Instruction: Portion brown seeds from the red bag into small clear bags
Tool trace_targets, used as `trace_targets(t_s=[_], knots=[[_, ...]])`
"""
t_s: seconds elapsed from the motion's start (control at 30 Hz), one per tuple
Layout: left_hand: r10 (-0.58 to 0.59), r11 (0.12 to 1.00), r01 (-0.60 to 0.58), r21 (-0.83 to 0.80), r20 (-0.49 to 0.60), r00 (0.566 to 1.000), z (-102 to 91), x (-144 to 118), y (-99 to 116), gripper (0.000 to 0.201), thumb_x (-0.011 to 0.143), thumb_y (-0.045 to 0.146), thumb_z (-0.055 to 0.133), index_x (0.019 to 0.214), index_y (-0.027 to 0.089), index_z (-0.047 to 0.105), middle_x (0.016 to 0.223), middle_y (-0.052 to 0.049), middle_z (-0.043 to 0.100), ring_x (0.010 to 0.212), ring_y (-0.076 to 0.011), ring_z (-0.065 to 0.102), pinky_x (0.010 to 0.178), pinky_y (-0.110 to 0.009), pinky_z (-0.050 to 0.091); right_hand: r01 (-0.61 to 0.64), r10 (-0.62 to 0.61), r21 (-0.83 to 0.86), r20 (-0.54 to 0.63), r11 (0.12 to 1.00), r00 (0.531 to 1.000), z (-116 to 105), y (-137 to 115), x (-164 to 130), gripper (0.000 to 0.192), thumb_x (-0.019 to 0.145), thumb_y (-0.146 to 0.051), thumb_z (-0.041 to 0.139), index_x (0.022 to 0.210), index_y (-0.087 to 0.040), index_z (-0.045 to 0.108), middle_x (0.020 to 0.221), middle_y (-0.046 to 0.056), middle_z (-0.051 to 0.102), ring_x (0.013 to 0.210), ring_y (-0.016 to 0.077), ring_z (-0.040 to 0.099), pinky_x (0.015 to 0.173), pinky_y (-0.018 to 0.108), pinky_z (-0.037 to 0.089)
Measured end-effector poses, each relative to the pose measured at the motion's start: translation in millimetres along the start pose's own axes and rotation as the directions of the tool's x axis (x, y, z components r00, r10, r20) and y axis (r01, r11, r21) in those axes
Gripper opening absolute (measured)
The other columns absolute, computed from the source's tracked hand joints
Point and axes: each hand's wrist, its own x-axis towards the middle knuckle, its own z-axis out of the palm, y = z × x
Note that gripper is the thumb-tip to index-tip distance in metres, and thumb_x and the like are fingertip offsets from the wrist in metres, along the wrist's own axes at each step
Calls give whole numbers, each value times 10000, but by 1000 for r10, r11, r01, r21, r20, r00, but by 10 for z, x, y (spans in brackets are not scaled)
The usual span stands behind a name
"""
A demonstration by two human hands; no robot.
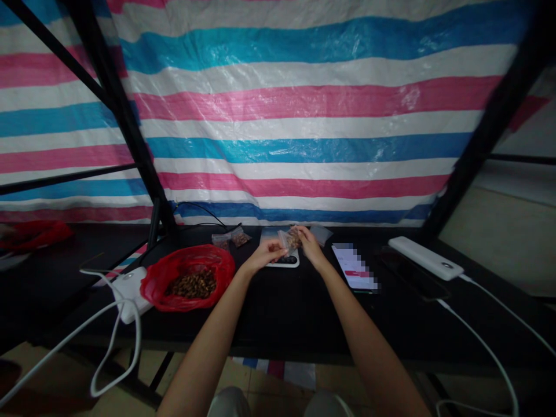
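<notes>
So far, two filled clear sachets [240, 236] lie on the desk [282, 324]; the left hand [270, 253] and right hand [307, 240] pinch another sachet [290, 238] of brown pieces over a white digital scale [284, 263]. Many loose pieces [193, 284] fill the red plastic bag [152, 289], so much seems left.

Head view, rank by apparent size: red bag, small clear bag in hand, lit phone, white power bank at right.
1. Red bag
2. White power bank and lit phone: too close to rank
3. Small clear bag
</notes>
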Motion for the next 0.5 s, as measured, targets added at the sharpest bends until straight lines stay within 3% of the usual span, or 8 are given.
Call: trace_targets(t_s=[0.17,0.37,0.5], knots=[[47,998,-47,-48,10,999,26,19,-17,382,651,489,652,696,127,541,509,55,445,428,-42,373,422,-173,290,-44,43,-36,-24,998,999,-10,-5,-19,295,789,-423,404,945,-219,549,977,54,634,923,201,583,864,356,412],[121,987,-144,-75,-254,960,-24,63,-33,385,676,489,633,606,150,465,429,76,393,386,-39,331,417,-177,247,-67,51,-61,-231,996,972,-42,-73,-5,311,636,-414,615,834,-198,509,761,22,602,644,156,552,648,301,436],[132,988,-150,-25,-346,929,-54,110,-99,395,646,496,653,594,154,462,430,84,375,380,-38,311,412,-182,220,-62,69,44,-183,997,981,-25,-148,6,309,558,-342,681,778,-198,519,637,-15,581,599,144,555,584,266,419]])
